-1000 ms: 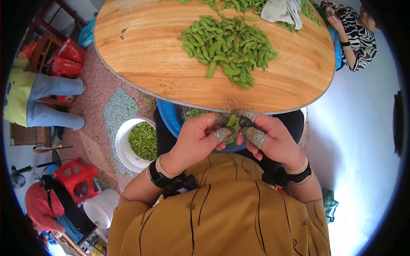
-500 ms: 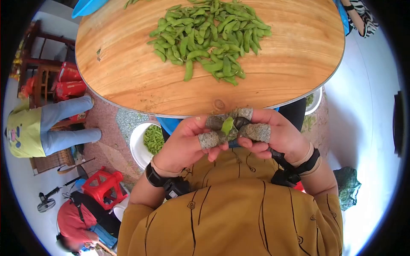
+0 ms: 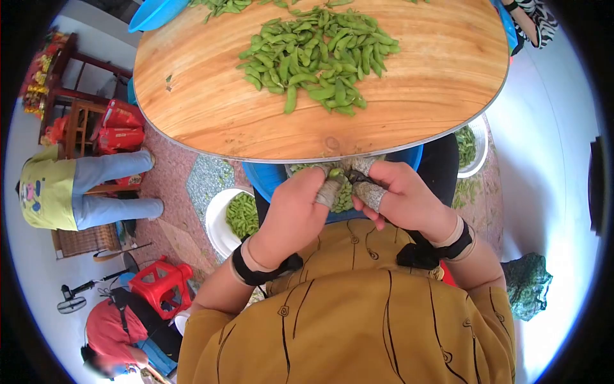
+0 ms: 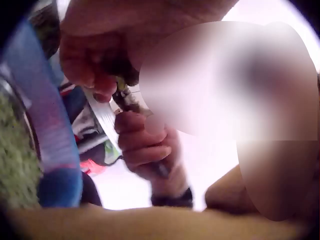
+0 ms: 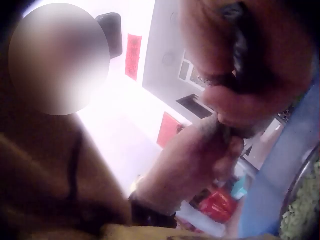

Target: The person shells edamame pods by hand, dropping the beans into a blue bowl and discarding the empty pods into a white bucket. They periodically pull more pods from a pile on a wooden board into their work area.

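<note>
My left hand [image 3: 297, 208], its thumb and fingertips wrapped in grey tape, pinches a green soybean pod [image 3: 335, 173]; most of the pod is hidden by the fingers. Facing it, my right hand [image 3: 409, 198], also taped, grips a small dark tool [image 3: 355, 176] whose black handle [image 5: 241, 45] crosses the palm in the right wrist view. I cannot tell the tool's kind. The fingertips of both hands meet around the pod. Under them sits a blue basin [image 3: 263, 179], with shelled green beans [image 5: 302, 210] in a container inside it.
A heap of soybean pods [image 3: 320, 54] lies on the wooden table [image 3: 192, 115] just beyond my hands. White buckets with green pods stand on the floor, left [image 3: 217, 221] and right [image 3: 480, 147]. A red stool [image 3: 163, 288] and other people are around.
Both hands have dropped from near the table edge to over the basin. My left hand has turned its back upward, and the pod shows less between the fingers. The head view has shifted.
</note>
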`<move>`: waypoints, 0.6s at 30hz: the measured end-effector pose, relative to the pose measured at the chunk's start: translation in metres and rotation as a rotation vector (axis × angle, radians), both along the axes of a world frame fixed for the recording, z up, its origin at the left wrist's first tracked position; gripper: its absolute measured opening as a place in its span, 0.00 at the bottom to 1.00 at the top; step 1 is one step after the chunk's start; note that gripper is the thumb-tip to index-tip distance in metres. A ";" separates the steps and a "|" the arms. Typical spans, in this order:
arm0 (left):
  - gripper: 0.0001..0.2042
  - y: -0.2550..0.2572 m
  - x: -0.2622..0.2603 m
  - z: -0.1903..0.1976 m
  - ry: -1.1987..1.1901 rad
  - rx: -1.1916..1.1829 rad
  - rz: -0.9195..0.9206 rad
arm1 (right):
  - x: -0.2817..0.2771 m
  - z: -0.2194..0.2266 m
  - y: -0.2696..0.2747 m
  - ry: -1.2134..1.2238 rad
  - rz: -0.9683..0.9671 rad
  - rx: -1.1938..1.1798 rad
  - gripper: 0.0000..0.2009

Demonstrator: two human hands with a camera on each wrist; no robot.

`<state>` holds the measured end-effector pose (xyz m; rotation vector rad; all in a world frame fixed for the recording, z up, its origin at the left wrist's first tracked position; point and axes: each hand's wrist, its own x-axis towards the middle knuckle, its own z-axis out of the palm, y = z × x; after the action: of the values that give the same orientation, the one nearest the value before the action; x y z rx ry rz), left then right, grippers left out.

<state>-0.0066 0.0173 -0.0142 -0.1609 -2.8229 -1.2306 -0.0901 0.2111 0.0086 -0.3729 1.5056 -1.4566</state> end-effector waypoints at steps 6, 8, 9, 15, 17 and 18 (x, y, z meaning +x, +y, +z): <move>0.06 -0.009 -0.002 0.009 -0.792 1.156 0.078 | 0.003 -0.005 0.007 -0.112 -0.038 -0.050 0.06; 0.07 -0.005 0.000 0.005 -0.786 1.029 0.066 | 0.003 -0.016 0.005 -0.080 -0.040 -0.013 0.05; 0.09 -0.002 0.001 0.004 -0.659 0.794 -0.014 | 0.007 -0.027 0.000 0.306 -0.108 -0.043 0.06; 0.10 -0.001 0.008 0.005 -0.517 0.572 -0.140 | 0.012 -0.022 -0.009 1.129 0.009 0.230 0.12; 0.08 -0.002 0.014 0.001 -0.476 0.503 -0.084 | 0.017 -0.020 -0.009 1.269 0.082 0.270 0.12; 0.08 -0.004 0.019 -0.004 -0.468 0.513 -0.083 | 0.019 -0.019 -0.009 1.355 0.130 0.339 0.11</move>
<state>0.0125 0.0134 -0.0186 0.0451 -2.7330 -2.2094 -0.0710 0.2023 -0.0101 -1.3780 2.6253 -0.7217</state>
